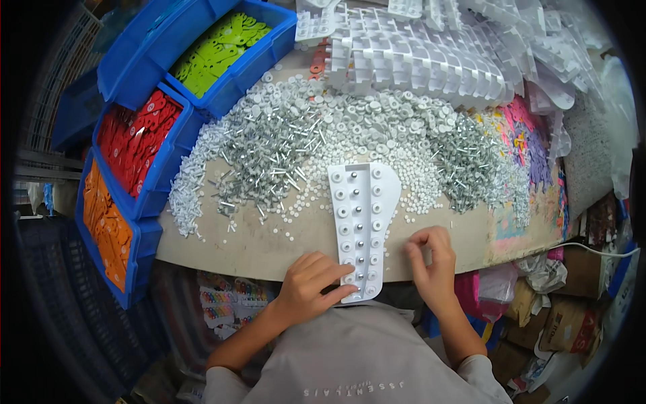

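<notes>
A white plastic assembly tray [389, 195] lies at the table's near edge, in front of my body. Round white pieces sit in a row along each side of it, and metal pins stand in the channel between. My left hand [308, 286] reaches over the tray's near left side. Its index finger and thumb are stretched out and apart, their tips at the white pieces there. Beside the tray on the right, my right hand [434, 262] is raised with curled fingers. Thumb and index finger come close together; whatever is between them is too small to make out.
Beyond the tray spread heaps of metal pins [272, 158], white round caps [377, 121] and small white beads [417, 168]. Blue bins [161, 195] at left hold green, red and orange pieces. Stacked white trays [417, 54] stand at the back. Pink and purple pieces [535, 151] lie right.
</notes>
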`<state>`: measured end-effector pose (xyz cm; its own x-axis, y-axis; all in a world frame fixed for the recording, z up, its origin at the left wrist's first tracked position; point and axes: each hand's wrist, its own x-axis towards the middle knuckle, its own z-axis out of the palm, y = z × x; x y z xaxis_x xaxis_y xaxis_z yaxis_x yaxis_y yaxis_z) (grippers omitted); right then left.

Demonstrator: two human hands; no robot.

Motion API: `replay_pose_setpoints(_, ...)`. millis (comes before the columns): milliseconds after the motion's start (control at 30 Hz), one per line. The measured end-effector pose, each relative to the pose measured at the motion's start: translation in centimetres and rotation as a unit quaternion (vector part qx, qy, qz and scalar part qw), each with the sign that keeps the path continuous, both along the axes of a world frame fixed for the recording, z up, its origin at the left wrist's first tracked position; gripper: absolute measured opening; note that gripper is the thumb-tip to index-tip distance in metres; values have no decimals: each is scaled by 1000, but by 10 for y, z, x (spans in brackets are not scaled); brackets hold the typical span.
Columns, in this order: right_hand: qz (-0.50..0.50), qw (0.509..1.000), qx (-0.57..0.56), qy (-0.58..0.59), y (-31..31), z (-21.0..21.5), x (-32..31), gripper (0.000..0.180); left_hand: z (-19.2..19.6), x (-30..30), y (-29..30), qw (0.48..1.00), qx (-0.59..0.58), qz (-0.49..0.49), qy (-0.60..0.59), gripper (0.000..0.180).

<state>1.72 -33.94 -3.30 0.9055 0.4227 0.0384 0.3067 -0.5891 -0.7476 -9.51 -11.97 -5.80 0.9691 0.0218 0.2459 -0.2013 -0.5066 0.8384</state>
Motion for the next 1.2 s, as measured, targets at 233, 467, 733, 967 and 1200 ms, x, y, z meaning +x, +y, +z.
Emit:
replay_pose_setpoints(233, 1, 978, -57, -199, 24, -11, 73, 9, 11, 61, 38, 993, 39, 106, -29, 12)
replay_pose_setpoints(467, 38, 965, -85, -245, 52, -37, 118, 11, 8, 160, 54, 997, 72, 31, -5, 11)
replay_pose_setpoints(733, 40, 973, -82, -211, 44, -38, 117, 12, -8, 210, 42, 969, 205, -75, 112, 13)
replay_pose_setpoints(967, -25, 977, -16, -211, 25, -31, 98, 12, -12, 213, 39, 971, 195, -98, 97, 14)
replay_pose_setpoints(1200, 0, 980, -66, -188, 7, -22, 68, 11, 19, 171, 58, 996, 29, 55, 58, 11)
